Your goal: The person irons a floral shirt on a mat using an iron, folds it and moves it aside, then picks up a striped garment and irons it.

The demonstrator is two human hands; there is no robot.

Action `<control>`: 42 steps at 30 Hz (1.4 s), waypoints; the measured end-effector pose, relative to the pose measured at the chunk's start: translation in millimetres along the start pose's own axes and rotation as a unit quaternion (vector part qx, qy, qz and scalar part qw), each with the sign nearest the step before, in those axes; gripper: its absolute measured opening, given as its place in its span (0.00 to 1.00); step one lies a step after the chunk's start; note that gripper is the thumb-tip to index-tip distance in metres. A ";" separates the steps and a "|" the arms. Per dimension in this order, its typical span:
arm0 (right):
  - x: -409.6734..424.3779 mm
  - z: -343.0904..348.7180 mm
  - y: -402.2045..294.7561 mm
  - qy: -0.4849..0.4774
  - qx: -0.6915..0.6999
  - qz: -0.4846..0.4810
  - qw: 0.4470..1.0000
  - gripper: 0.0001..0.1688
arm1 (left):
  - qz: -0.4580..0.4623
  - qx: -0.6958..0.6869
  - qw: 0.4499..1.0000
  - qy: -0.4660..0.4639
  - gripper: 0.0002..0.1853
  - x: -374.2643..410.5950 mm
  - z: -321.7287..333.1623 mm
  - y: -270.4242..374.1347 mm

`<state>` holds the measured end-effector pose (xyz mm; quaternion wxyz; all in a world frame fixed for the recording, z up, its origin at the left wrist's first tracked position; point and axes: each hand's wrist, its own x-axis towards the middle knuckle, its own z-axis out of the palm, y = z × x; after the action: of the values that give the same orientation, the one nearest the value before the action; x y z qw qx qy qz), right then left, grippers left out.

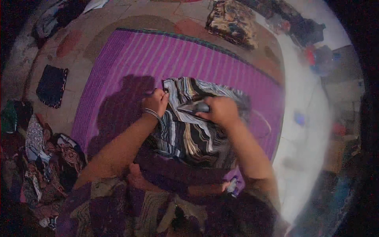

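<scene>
My right hand (pixel 222 110) grips the handle of a clothes iron (pixel 192 108), whose pointed tip faces left. Under the iron lies a garment (pixel 195 136) of thin cloth, with wavy black, white and tan stripes. At the garment's upper left edge, my left hand (pixel 155 102) pinches the fabric between thumb and fingers; a bangle circles that wrist. Part of the garment's right side is hidden by my right forearm. A pale cord (pixel 265 118) curves across the mat to the right of my right hand.
Beneath the garment spreads a purple striped mat (pixel 177 53). Dark folded cloth (pixel 52 86) lies on the tiled floor at left, above a heap of crumpled clothes (pixel 50 166). A patterned folded cloth (pixel 232 23) lies beyond the mat. Near my legs is a small whitish object (pixel 233 186), unclear.
</scene>
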<state>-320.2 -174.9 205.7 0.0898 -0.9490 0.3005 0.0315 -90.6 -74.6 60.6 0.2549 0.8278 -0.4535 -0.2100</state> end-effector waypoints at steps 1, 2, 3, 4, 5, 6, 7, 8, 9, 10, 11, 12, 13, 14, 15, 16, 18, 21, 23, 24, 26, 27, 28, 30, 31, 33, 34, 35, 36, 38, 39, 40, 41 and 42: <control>-3.5 -1.8 5.5 -0.005 -0.011 0.047 0.999 0.29 | 0.000 -0.003 1.000 0.005 0.15 -1.0 -3.4 2.2; -7.3 -3.9 13.1 0.003 -0.019 0.082 0.996 0.28 | -0.001 -0.007 1.000 0.011 0.16 -2.7 -6.5 5.1; -9.5 -6.2 20.6 0.008 -0.027 0.118 0.993 0.28 | -0.006 -0.019 1.000 0.009 0.15 -4.8 -10.0 8.3; -9.3 -8.4 28.7 0.034 -0.032 0.140 0.989 0.28 | -0.014 -0.032 0.999 0.007 0.15 -6.7 -12.8 11.9; -7.9 -10.4 36.1 0.059 -0.036 0.165 0.984 0.29 | -0.021 -0.046 0.999 0.008 0.15 -8.8 -15.1 15.6; -4.7 -12.1 41.6 0.082 -0.041 0.190 0.977 0.29 | -0.012 -0.047 0.999 0.017 0.15 -10.0 -17.0 19.0; 0.5 -12.6 44.3 0.064 -0.040 0.178 0.981 0.29 | -0.003 -0.046 0.999 0.025 0.14 -10.4 -18.6 21.8; 7.4 -12.6 44.2 0.046 -0.038 0.170 0.984 0.29 | 0.007 -0.042 0.998 0.035 0.14 -10.8 -19.7 24.2; 14.7 -11.8 41.4 0.030 -0.031 0.167 0.985 0.29 | 0.010 -0.028 0.999 0.033 0.13 -11.0 -20.5 25.7; 24.1 -9.9 35.4 0.041 -0.021 0.137 0.989 0.29 | 0.012 -0.012 0.999 0.034 0.13 -10.3 -21.3 26.5; 34.7 -7.0 26.7 0.053 -0.008 0.111 0.992 0.29 | 0.014 0.008 0.999 0.035 0.12 -9.9 -21.5 26.3; 45.2 -4.3 17.9 0.065 0.007 0.086 0.994 0.29 | 0.016 0.007 1.000 0.026 0.12 -9.1 -21.5 25.5; 55.1 -2.0 8.9 0.062 0.009 0.091 0.994 0.28 | 0.017 0.010 1.000 0.016 0.12 -8.3 -21.1 24.2; 63.6 -0.5 0.6 0.059 0.012 0.096 0.994 0.28 | 0.019 0.013 1.000 0.007 0.12 -8.0 -20.4 22.3; 68.5 0.4 -5.8 0.055 0.021 0.096 0.994 0.28 | 0.014 0.016 1.000 0.010 0.12 -7.7 -19.4 20.0; 70.5 -0.3 -9.1 0.051 0.016 0.101 0.993 0.28 | 0.010 0.016 1.000 0.014 0.13 -7.3 -17.5 18.1; 70.5 -2.0 -11.6 0.052 0.010 0.103 0.993 0.28 | 0.003 0.005 1.000 0.016 0.13 -6.0 -13.7 14.0; 60.1 -8.6 -3.5 0.021 0.012 0.090 0.996 0.28 | 0.008 -0.015 1.000 0.012 0.12 -3.7 -10.7 10.7; 51.9 -14.4 7.3 0.004 -0.003 0.146 0.989 0.29 | 0.000 -0.002 1.000 -0.004 0.12 -3.2 -12.1 11.5; 49.4 -18.2 14.2 0.005 -0.005 0.158 0.987 0.29 | 0.022 0.008 1.000 0.018 0.12 -4.1 -13.3 12.8; 46.4 -22.9 25.1 0.030 -0.012 0.154 0.988 0.30 | 0.021 0.043 0.998 0.036 0.11 -7.1 -15.5 15.9; 47.1 -23.7 29.0 0.025 -0.026 0.173 0.984 0.30 | 0.018 0.028 0.999 0.043 0.11 -8.5 -16.7 17.1; 49.6 -23.3 30.5 0.002 -0.016 0.181 0.983 0.30 | 0.016 0.013 0.999 0.047 0.11 -10.1 -16.8 18.8; 58.9 -18.8 29.9 0.007 -0.027 0.130 0.991 0.30 | 0.019 -0.010 0.999 0.050 0.11 -11.3 -14.9 20.0; 64.9 -15.9 28.0 0.010 -0.035 0.114 0.993 0.31 | 0.024 -0.015 0.998 0.053 0.11 -10.8 -12.9 19.3; 79.2 -5.8 17.8 0.035 -0.032 0.085 0.995 0.31 | 0.029 -0.026 0.998 0.054 0.11 -9.0 -7.5 15.7; 83.8 -3.1 14.5 0.052 -0.017 0.058 0.997 0.31 | 0.029 -0.033 0.998 0.053 0.11 -7.7 -4.5 13.1; 86.5 -1.2 12.6 0.039 -0.019 0.082 0.996 0.31 | 0.026 -0.033 0.998 0.055 0.11 -6.6 -1.7 9.7; 88.6 -0.4 11.1 0.028 -0.009 0.091 0.995 0.31 | 0.035 -0.044 0.997 0.050 0.11 -4.3 0.7 6.6; 87.2 -2.1 13.1 0.019 -0.002 0.111 0.994 0.32 | 0.043 -0.056 0.996 0.046 0.11 -1.4 4.3 1.6; 84.2 -4.7 17.5 0.022 -0.007 0.122 0.992 0.32 | 0.042 -0.038 0.997 0.046 0.11 -0.5 4.7 -0.1; 79.7 -6.2 22.1 0.019 -0.008 0.130 0.991 0.33 | 0.041 -0.020 0.998 0.045 0.11 -1.3 4.6 -1.3; 74.8 -8.2 29.5 0.014 -0.012 0.164 0.986 0.32 | 0.038 -0.004 0.998 0.045 0.11 -1.9 3.9 -1.6; 68.3 -10.7 40.0 0.002 -0.011 0.194 0.981 0.31 | 0.047 0.008 0.998 0.048 0.11 -2.8 2.9 -1.4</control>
<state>-287.3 -247.6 202.3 0.0705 -0.8738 0.4785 0.0497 -92.8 -72.2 57.9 0.2794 0.8168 -0.4806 -0.1545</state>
